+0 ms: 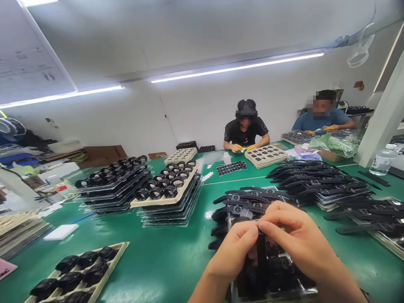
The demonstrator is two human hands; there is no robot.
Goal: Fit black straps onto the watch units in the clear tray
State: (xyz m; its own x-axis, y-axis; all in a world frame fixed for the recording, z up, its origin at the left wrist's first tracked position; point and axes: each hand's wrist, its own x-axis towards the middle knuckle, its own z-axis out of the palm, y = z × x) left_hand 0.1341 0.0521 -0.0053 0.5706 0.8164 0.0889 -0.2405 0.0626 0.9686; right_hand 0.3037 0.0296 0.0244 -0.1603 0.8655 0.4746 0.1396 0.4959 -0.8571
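My left hand and my right hand meet over a clear tray of black parts near the table's front edge. Both pinch a black strap piece that hangs upright between their fingertips. Just behind my hands lies a row of black watch straps with small square modules. More straps are stacked in trays to the right.
Stacked trays of black round parts stand left of centre on the green table. A beige tray lies front left. Two people sit at the far side by a tray. A water bottle stands right.
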